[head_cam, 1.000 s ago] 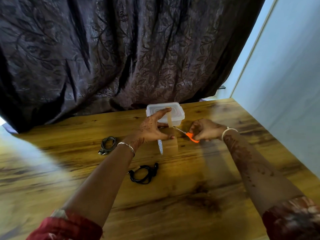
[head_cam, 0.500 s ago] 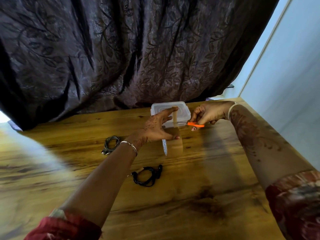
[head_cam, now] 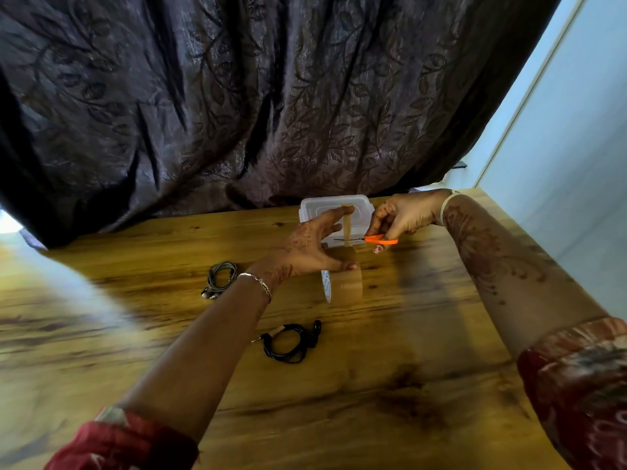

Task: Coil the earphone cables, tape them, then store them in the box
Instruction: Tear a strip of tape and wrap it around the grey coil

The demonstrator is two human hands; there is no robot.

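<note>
left hand [head_cam: 310,247] grips the brown tape roll [head_cam: 346,281], thumb on its rim, forefinger raised and stretching a tape strip [head_cam: 347,221] upward. right hand [head_cam: 402,217] is closed on the orange scissors [head_cam: 375,239], blades crossing the strip just above the roll. the lidded clear box [head_cam: 334,206] stands directly behind both hands, partly hidden by them. black earphone coil [head_cam: 291,340] lies on the wooden table [head_cam: 390,385] near the left forearm; grey coil [head_cam: 220,279] lies further left, well apart from the box. dark curtain [head_cam: 237,96] hangs behind. against half a second ago, the scissors have reached the strip; coils and box unmoved
</note>
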